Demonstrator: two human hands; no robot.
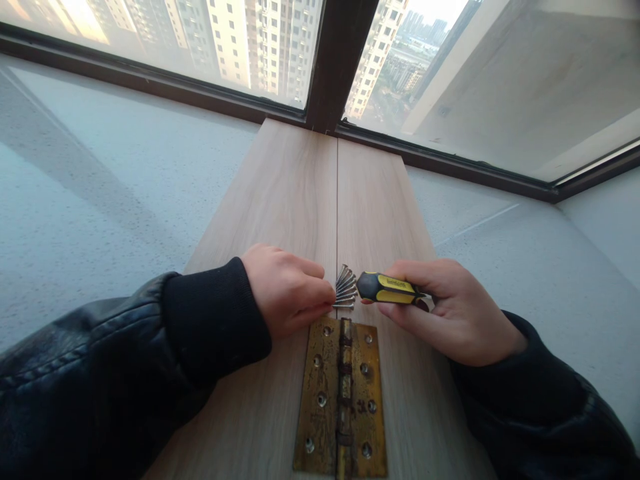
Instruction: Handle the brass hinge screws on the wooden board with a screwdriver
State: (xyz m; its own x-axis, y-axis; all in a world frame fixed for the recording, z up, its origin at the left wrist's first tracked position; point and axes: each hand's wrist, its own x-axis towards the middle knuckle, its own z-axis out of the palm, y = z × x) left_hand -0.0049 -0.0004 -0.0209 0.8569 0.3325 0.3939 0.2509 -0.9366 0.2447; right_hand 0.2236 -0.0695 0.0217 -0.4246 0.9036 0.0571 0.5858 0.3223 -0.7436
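My left hand (293,291) is closed, its thumb and fingers pinched at the pointed ends of several silver screws (345,287). The screws fan out with their heads towards the right. In my right hand (450,307) is a yellow and black screwdriver (395,289), its rounded handle end pointing left at the screw heads, a small gap away. The screwdriver's shaft is mostly hidden by the hand. Just below both hands, a worn brass hinge (320,393) lies opened flat along the seam, with screw holes down both leaves.
Two pale wooden boards (295,180) lie side by side under the hinge, meeting at a thin seam. They rest on a white speckled sill (135,173). A dark window frame (325,67) borders the far side, with tall buildings beyond the glass.
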